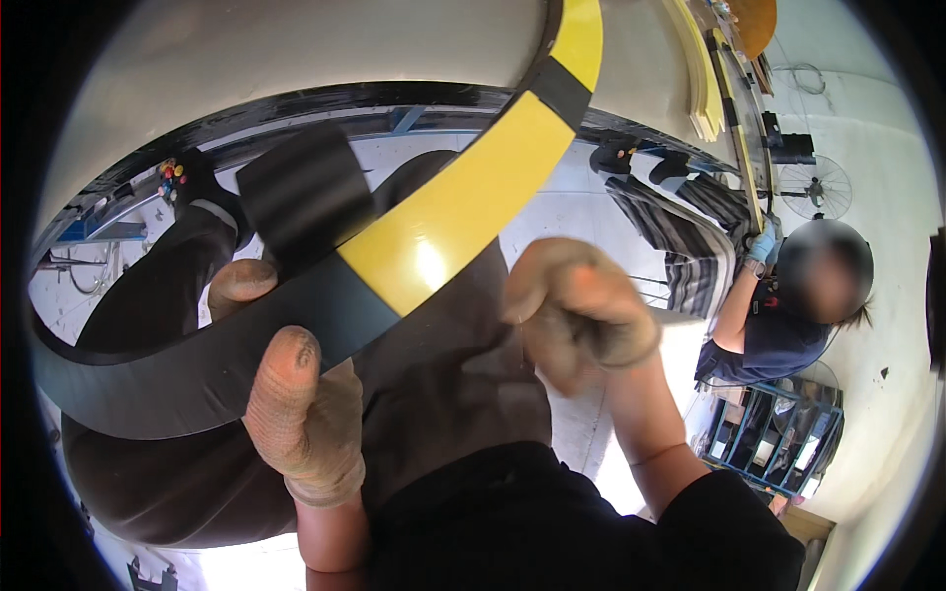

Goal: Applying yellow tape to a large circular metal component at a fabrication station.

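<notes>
While the gloved left grip (313, 419) clasps the black stretch of a yellow-and-black curved band (448, 212), thumb on the near side and a fingertip showing past the far edge, the band's bright yellow section reaches up and to the right from that hold. The gloved right grip (581, 315), nearer to this yellow section than the left, sits just to its lower right and looks apart from it; the fingers are curled (and motion-blurred), so whether they pinch anything cannot be told.

The band hangs across the seated person's lap, its long axis slanting from lower left to upper right in a bowed line. One way it points toward the table (296, 59), crossing above the dark edge and leaving view at the top past a short black block and more yellow; the other way it sweeps left, beyond the left grip, into the dark rim. Along the far side of the band, just above the left grip, stands a broad black piece (305, 197), too blurred to tell whether roll or flap. At right, a co-worker (764, 335) wears a blue glove near the table.
</notes>
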A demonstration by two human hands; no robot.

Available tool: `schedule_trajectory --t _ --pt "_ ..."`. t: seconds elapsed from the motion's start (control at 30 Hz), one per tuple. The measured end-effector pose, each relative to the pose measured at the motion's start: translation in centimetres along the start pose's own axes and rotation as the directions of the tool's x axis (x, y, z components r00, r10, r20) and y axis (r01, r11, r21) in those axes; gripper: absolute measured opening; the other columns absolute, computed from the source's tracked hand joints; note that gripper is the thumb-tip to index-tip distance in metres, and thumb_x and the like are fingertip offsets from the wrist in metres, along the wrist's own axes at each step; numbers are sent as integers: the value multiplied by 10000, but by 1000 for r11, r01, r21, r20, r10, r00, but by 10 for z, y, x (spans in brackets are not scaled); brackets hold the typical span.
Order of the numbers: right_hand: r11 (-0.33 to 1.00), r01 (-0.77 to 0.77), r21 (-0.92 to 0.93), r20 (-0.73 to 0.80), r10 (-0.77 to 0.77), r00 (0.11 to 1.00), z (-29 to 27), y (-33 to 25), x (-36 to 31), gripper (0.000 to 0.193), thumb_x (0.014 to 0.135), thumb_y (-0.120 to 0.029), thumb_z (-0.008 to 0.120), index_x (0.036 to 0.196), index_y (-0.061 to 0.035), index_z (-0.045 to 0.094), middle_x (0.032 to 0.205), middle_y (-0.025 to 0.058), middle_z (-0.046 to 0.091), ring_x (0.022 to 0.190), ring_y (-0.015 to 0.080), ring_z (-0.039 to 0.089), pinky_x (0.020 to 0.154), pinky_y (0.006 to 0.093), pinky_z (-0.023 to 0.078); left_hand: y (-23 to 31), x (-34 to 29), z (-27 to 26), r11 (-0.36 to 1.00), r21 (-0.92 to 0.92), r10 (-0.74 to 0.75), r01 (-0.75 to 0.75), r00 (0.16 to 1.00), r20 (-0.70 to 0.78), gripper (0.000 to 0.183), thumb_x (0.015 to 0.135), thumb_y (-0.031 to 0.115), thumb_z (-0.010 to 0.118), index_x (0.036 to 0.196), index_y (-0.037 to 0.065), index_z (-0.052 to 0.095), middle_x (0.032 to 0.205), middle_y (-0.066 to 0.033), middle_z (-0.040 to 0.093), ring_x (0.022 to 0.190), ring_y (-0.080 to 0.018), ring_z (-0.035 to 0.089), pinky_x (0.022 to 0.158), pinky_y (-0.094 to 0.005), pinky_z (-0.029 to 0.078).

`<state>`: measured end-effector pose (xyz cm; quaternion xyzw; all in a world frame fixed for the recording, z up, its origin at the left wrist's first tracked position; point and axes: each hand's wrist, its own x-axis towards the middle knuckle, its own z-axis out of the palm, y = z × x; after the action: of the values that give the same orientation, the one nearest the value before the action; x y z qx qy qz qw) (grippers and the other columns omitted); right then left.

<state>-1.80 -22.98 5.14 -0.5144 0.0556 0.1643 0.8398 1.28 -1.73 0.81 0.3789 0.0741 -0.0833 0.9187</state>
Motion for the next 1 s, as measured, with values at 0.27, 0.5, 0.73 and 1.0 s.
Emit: schedule_trajectory --t 0.27,0.5,0.73,1.0 --pt "948 -284 -144 -157 261 952 56 -66 -18 370 981 -254 617 1207 34 561 845 121 683 616 192 673 571 290 536 -17 4 -26 956 -292 97 -32 973 209 490 961 172 542 1398 -23 435 1339 -168 549 1267 -267 537 1139 -415 371" --pt "708 -691 -144 -178 669 722 70 -58 -22 365 951 -373 671 1013 -14 646 625 55 645 478 108 593 434 243 464 -15 17 -10 962 43 248 -269 930 271 413 927 283 640 1293 105 570 1592 -272 309 1506 -399 243 1243 -494 122" --pt "565 526 -635 242 -502 830 -35 82 78 510 899 -277 739 1282 17 575 1105 125 704 952 174 700 814 296 569 -13 15 -8 985 48 155 -167 967 202 470 877 323 697 1260 84 567 1562 -316 326 1475 -387 309 1237 -484 133" --pt "993 92 77 88 -99 991 -34 60 60 564 936 -276 680 1356 56 503 1097 133 686 879 171 692 798 302 564 -4 7 0 991 -115 82 -69 990 115 463 868 240 681 1259 49 522 1468 -332 423 1404 -365 412 1216 -462 217"
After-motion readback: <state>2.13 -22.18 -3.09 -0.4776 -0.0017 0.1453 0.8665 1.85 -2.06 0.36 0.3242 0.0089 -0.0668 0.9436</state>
